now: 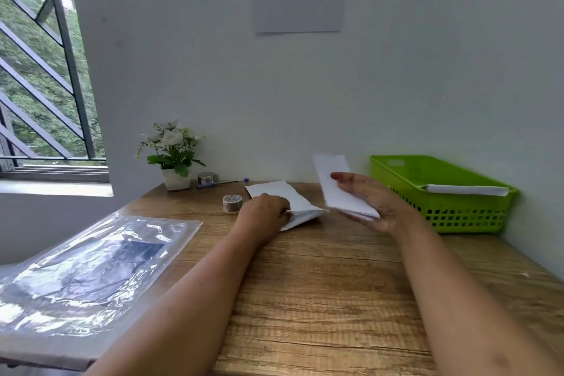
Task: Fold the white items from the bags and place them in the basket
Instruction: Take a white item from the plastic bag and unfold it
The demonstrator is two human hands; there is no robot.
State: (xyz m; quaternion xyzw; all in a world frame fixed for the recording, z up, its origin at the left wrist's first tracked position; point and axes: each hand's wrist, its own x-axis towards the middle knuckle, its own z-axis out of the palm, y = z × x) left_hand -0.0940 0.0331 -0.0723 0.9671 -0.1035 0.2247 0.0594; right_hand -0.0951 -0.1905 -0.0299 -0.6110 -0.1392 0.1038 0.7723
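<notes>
Right hand (pixel 369 201) floats palm-up just beside the green basket (pixel 457 217), thumb clamping a folded white sheet (pixel 335 189), while the left hand (pixel 264 212) curls down, pinching the second white sheet's (pixel 290 195) near edge on the wooden table (pixel 320 284).

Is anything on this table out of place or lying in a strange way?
Only one thing. In the green basket, a folded white item lies high along the near rim, its right end seemingly resting on the rim, not flat inside. Nothing looks spilled or damaged.
</notes>
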